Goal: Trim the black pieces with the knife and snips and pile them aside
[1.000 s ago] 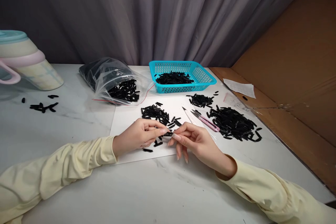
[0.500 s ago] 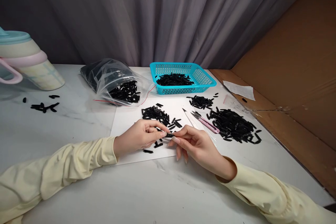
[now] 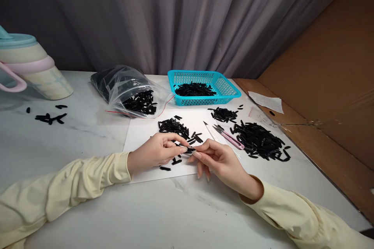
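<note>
Between both sets of fingertips is a small, slim black piece [image 3: 189, 150], partly hidden by the fingers. My left hand [image 3: 159, 149] pinches its left end, and my right hand [image 3: 217, 159] pinches its right end with thumb and forefinger, the other fingers hanging loosely. Beneath them lies a white sheet of paper [image 3: 137, 132]. On the sheet, just beyond my hands, is a loose pile of similar black pieces [image 3: 173, 127]. Pink-handled thread snips [image 3: 230, 139] and a slim pointed tool [image 3: 210, 130] rest to the right of the pile.
A blue basket [image 3: 204, 101] and an open zip bag [image 3: 117, 85] hold more black pieces. Two further piles, one large [image 3: 260, 140] and one small [image 3: 224, 114], lie at right. A tumbler [image 3: 49, 81] stands far left. Cardboard [image 3: 330, 66] borders the right side.
Both hands stay at nearly the same spot, still pinching the black piece; the fingertips have shifted only slightly. The view has moved a touch.
</note>
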Motion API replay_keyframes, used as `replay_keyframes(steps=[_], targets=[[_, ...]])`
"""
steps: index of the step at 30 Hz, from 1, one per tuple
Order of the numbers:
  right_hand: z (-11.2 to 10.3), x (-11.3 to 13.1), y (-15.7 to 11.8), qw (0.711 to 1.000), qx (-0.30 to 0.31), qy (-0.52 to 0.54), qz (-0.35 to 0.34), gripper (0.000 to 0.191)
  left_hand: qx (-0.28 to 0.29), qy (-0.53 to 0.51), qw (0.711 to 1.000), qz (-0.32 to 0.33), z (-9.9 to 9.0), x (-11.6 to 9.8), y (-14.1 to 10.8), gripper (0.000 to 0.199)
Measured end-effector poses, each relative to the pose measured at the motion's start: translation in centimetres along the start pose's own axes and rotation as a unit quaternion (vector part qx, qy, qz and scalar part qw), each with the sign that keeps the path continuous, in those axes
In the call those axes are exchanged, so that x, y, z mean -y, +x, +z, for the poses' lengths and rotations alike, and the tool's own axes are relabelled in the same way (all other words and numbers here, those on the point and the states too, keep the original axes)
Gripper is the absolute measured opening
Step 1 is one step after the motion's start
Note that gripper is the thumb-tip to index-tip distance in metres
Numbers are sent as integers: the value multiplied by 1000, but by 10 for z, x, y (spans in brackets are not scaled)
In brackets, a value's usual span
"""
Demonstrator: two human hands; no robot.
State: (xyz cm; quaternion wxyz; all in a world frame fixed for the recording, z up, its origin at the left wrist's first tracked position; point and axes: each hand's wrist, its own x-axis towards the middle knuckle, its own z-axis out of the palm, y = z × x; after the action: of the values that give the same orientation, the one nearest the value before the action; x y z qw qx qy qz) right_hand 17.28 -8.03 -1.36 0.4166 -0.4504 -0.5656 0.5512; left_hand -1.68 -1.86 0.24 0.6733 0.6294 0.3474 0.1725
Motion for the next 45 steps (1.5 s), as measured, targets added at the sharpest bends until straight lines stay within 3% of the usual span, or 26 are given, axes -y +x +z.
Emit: replay_keyframes(steps=[2,5,6,8,10,13,16,18,19,21,23,26,29,33,37,40,42,45], targets=[[-5,7,2,999,-18,-33,-29,22,1,-19,1000,1,0,0,0,30],[-25,27,19,978,-76,-143,-132,18,-1,-48,999,1,-2,-1,1,39],[-35,36,30,961,-95,-197,-171,16,1,-60,998,-1,-3,-2,1,42],[-57,54,58,899,-160,-342,-224,10,6,-84,996,-7,-6,-3,1,47],[-76,71,89,818,-183,-507,-201,11,9,-108,994,-15,-9,-3,2,51],[-85,89,121,786,-155,-570,-183,19,17,-144,989,-28,-14,-1,5,57],[-61,93,118,774,-117,-594,-186,26,31,-178,983,-28,-18,2,8,58],[-33,90,98,781,-51,-590,-198,20,44,-195,979,-24,-19,4,9,57],[-18,87,87,794,36,-569,-211,16,49,-201,978,-22,-19,4,10,56],[9,80,66,808,130,-514,-256,14,40,-217,975,-22,-18,5,10,51],[28,72,54,803,159,-515,-253,14,1,-230,973,-27,-16,6,10,47],[41,61,57,812,164,-519,-212,15,-44,-227,972,-44,-14,6,11,49],[43,54,70,825,165,-512,-175,20,-34,-228,971,-55,-14,5,11,51],[39,56,73,828,171,-504,-177,22,-21,-237,971,-30,-15,4,11,51],[20,61,60,907,168,-362,-133,21,-1,-159,987,-15,-13,0,8,47],[0,51,44,971,136,-191,-49,15,-4,-149,989,-18,-12,-2,8,34],[-11,39,32,989,118,-90,12,17,-2,-144,989,-22,-12,-2,8,28],[-19,22,15,994,92,-19,50,23,13,-120,992,-25,-13,-1,8,24]])
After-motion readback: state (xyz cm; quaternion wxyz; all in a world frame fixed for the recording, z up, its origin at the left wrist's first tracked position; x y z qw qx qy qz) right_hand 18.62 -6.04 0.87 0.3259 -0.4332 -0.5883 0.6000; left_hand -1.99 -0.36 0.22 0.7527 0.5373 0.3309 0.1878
